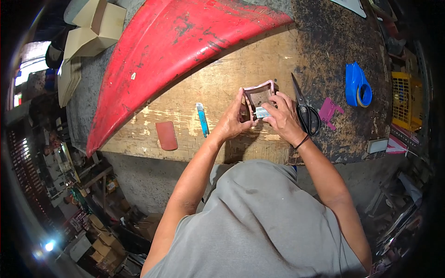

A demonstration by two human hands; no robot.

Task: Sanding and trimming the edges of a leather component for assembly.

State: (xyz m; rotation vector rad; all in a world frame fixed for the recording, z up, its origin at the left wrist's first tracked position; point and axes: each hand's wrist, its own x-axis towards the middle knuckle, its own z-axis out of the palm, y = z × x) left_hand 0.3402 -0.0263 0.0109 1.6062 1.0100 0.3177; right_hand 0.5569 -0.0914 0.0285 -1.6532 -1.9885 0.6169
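In front of me at the table's near side is a small, open, box-like frame with a pinkish rim (pixel 259 86). My left hand (pixel 230 119) grips its left side between thumb and fingers. A small silver-grey block (pixel 263 112) is pinched in my right hand (pixel 284 119), at the frame's near edge. Its exact kind is unclear, as fingers cover part of it. Black-handled scissors (pixel 311 121) lie just right of my right hand. To the left of my left hand are a blue utility knife (pixel 202 121) and a flat reddish-brown piece (pixel 167 136).
A large scuffed red panel (pixel 176 51) covers the table's far left. Folded cardboard (pixel 95 39) stands beyond it. On the right are a pink plastic piece (pixel 330 112), a blue tape dispenser (pixel 354 83) and a small pale block (pixel 377 146). A yellow crate (pixel 407 102) stands beyond the right edge.
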